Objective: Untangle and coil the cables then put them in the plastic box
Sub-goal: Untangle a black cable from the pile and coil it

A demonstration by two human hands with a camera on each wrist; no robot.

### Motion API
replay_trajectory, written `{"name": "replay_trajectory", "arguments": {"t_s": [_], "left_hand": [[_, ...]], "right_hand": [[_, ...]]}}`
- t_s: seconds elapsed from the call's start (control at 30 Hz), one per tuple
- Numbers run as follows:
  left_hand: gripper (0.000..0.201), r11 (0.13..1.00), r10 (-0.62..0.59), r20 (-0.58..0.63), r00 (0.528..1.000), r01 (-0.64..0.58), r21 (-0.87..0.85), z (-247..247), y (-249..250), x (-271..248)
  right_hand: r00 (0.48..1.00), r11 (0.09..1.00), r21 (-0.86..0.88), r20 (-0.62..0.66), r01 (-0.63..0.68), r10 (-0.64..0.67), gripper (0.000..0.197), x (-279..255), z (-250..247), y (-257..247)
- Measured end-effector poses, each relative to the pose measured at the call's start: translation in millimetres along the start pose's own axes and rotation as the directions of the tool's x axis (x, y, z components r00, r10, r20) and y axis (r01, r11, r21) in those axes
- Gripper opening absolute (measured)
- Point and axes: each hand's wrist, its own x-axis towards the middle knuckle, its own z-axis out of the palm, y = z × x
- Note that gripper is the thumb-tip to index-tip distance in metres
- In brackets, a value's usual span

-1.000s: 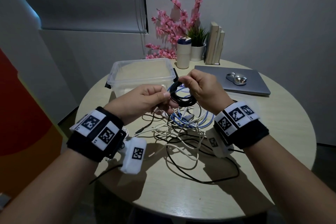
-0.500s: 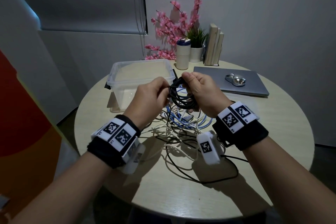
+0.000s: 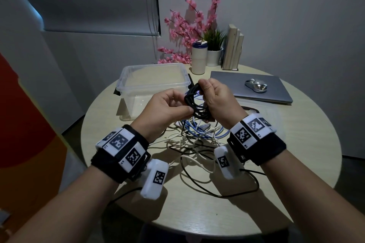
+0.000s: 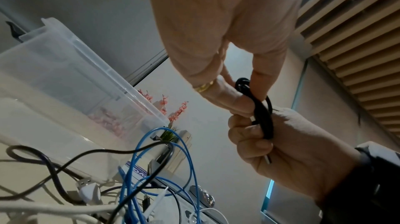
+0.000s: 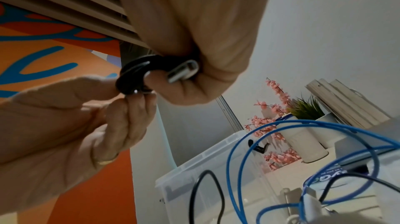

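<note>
**A:** Head view first. What have you got?

**B:** I see both hands raised over the table [image 3: 296,163]. My right hand [image 3: 218,100] is curled round a black coil [image 3: 194,104], holding it upright. My left hand [image 3: 166,108] pinches the coil's near side between thumb and fingers. The box [image 3: 154,85] stands open just behind the hands, to the left. Under them lies the tangle [image 3: 197,140]: blue, white and black cables, loose on the table. Further back I see a laptop [image 3: 252,89], a tumbler [image 3: 199,59] and pink flowers [image 3: 189,31].

**A:** And the left wrist?

**B:** There my left hand [image 4: 227,39] pinches the coil [image 4: 262,116] from above, thumb on one side, fingers on the other. My right hand [image 4: 292,150] grips it from below, fingers wrapped round the loops. A blue cable [image 4: 188,150] arches up beneath, with the box [image 4: 65,73] on the left.

**A:** Right wrist?

**B:** My right hand [image 5: 194,30] fills the top, fingers closed over the coil [image 5: 134,73], and a metal plug [image 5: 184,71] sticks out of the fist. My left hand [image 5: 75,116] pinches the coil's lower edge with its fingertips. Below, the blue cable [image 5: 259,128] loops in front of the box [image 5: 216,167].
</note>
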Motion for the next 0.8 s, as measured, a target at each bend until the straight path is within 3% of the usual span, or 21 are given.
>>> {"name": "replay_trajectory", "arguments": {"t_s": [0.1, 0.27, 0.4, 0.47, 0.57, 0.7, 0.8], "left_hand": [[0.023, 0.999, -0.043, -0.044, 0.998, 0.044, 0.024, 2, 0, 0], [0.021, 0.996, -0.085, -0.117, 0.990, 0.081, -0.036, 1, 2, 5], [0.020, 0.992, -0.125, -0.132, 0.983, 0.123, -0.022, -5, 1, 9], [0.019, 0.990, -0.140, -0.152, 0.978, 0.137, -0.024, -8, 0, 9], [0.017, 0.989, -0.151, -0.178, 0.972, 0.150, -0.020, -9, -1, 11], [0.015, 0.986, -0.159, -0.209, 0.965, 0.165, 0.013, -9, -3, 11], [0.016, 0.985, -0.166, -0.201, 0.965, 0.174, 0.022, -6, -4, 8]], "right_hand": [[0.999, 0.999, 0.041, 0.041, -0.010, 0.008, 0.038, -1, 0, 1], [0.979, 0.982, 0.177, 0.200, -0.065, 0.028, 0.012, -7, -1, -4], [0.983, 0.961, 0.273, 0.182, -0.042, -0.009, 0.022, -10, -2, -4], [0.978, 0.962, 0.272, 0.205, -0.023, -0.034, 0.016, -10, -2, -3], [0.970, 0.990, 0.135, 0.245, -0.038, 0.004, 0.001, -12, -3, -6], [0.955, 0.974, -0.225, 0.291, 0.016, 0.052, 0.018, -11, -4, -8], [0.944, 0.930, -0.365, 0.319, 0.045, 0.080, 0.022, -10, -4, -9]]}}
